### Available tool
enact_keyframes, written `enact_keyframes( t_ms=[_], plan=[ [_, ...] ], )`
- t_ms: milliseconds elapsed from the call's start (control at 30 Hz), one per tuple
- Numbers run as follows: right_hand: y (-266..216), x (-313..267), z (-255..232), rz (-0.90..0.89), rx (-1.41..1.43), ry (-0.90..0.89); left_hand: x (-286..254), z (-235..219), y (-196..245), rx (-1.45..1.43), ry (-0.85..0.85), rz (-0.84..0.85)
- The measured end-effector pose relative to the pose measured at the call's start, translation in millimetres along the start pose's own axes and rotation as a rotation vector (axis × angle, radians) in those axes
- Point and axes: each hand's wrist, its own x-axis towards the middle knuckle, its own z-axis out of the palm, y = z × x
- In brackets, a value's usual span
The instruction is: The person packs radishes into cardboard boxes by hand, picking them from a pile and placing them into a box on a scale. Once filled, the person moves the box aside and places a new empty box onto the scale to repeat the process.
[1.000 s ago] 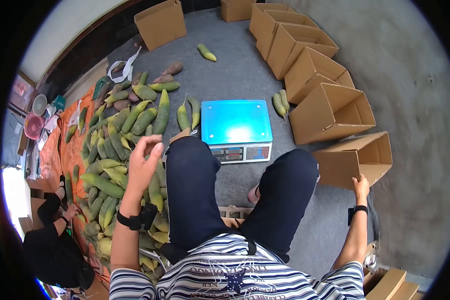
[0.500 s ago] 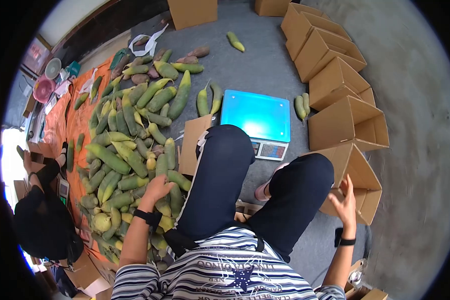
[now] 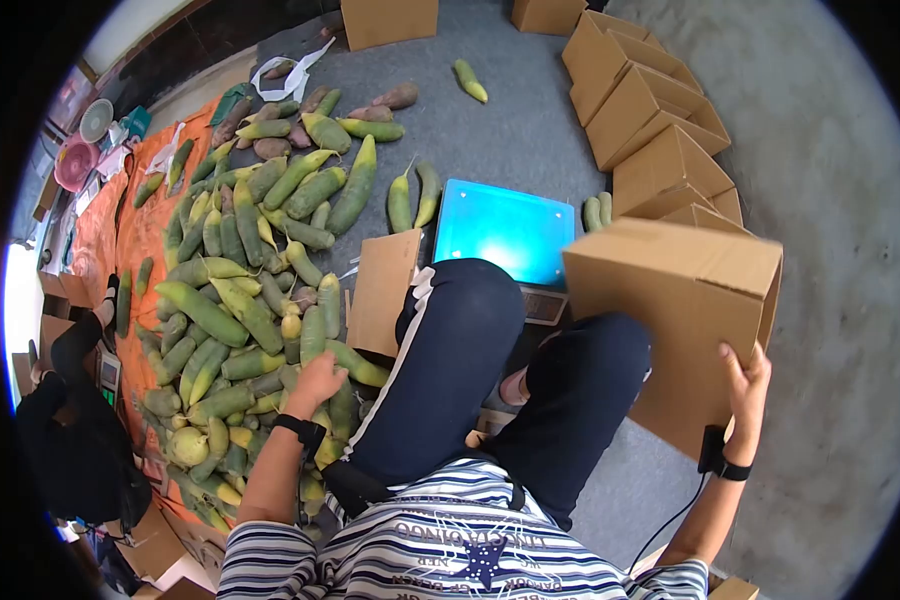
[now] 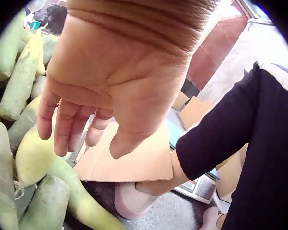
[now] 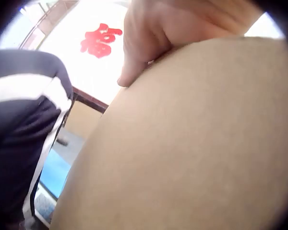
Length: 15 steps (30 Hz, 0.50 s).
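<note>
My right hand grips the edge of an open-topped cardboard box, thumb on its near side. In the right wrist view the brown side of the box fills much of the frame below the fingers. The box hangs tilted by the right knee and overlaps a corner of the blue-topped weighing scale. My left hand is over the right side of a heap of green radishes. The left wrist view shows this hand with loosely bent fingers and nothing in them, beside pale green radishes.
More cardboard boxes line the right wall. A cardboard flap stands beside the left knee. Several reddish-brown roots and a white bag lie behind the heap. Another person sits at the far left by an orange sheet.
The right hand has lifted the nearest box from the row and swung it up toward the scale, after briefly loosening its hold. The left hand came down from a raised position to the radishes.
</note>
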Motion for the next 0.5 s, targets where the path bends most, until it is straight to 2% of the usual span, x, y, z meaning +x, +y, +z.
enact_keyframes(
  t_ms=[67, 133, 167, 233, 267, 333, 367, 433, 467, 500],
  plan=[
    [-27.8, 23.3, 4.5, -0.012, -0.001, -0.041, 6.9, 14.0, 0.1, 0.005, -0.008, 0.053],
    [-57.8, 43.4, 27.2, -0.162, -0.040, -0.096, 11.8, 18.0, 3.7, 0.014, -0.017, 0.105],
    [-68.8, 52.7, 36.5, -0.164, -0.040, -0.096, 11.1, 16.6, 9.7, 0.039, -0.057, 0.096],
    [-88.7, 70.8, 60.1, -0.338, -0.129, -0.212, 6.9, 10.1, 15.3, 0.062, -0.097, 0.069],
    [-101.4, 78.4, 73.0, -0.339, -0.121, -0.226, 5.5, 4.5, 15.7, 0.081, -0.110, 0.007],
    [-124.8, 91.9, 98.4, -0.526, -0.173, -0.255, 3.7, 0.2, 5.4, 0.083, -0.094, -0.103],
    [-130.7, 99.9, 111.7, -0.525, -0.169, -0.262, 4.7, 1.4, -5.3, 0.083, -0.097, -0.111],
    [-140.3, 115.6, 135.7, -0.716, -0.381, -0.246, 8.9, 7.8, -29.1, 0.153, 0.146, -0.167],
    [-144.5, 123.0, 147.5, -0.714, -0.382, -0.252, 12.4, 11.1, -39.4, 0.143, 0.232, -0.198],
    [-147.4, 129.6, 159.8, -0.797, -0.426, -0.273, 13.7, 11.4, -43.6, 0.142, 0.227, -0.199]
  ],
)
